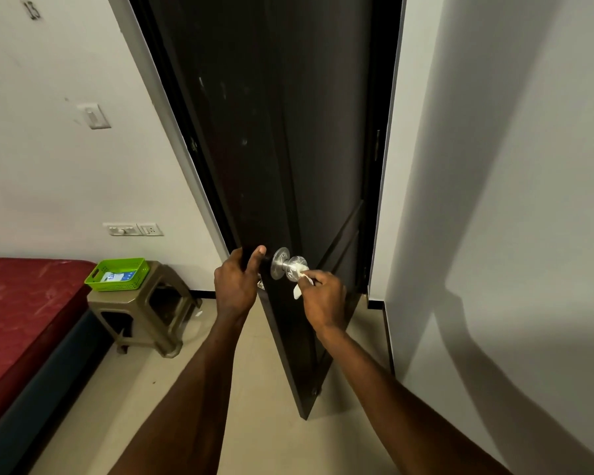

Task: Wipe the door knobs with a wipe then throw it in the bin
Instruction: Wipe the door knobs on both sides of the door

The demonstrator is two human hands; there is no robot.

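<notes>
A dark door (288, 149) stands partly open, its edge toward me. A round silver door knob (294, 265) sticks out from its right face on a round plate. My right hand (323, 298) pinches a small white wipe (300, 279) and presses it against the lower right of the knob; a strip of the wipe hangs down. My left hand (237, 282) grips the door's edge just left of the knob, thumb up on the right face. The knob on the other face is hidden behind the door and my left hand. No bin is in view.
A green basket (117, 274) with a pack inside sits on a brown plastic stool (151, 313) at the left wall. A bed with a red mattress (21, 313) fills the lower left. White walls stand on both sides; beige floor lies below.
</notes>
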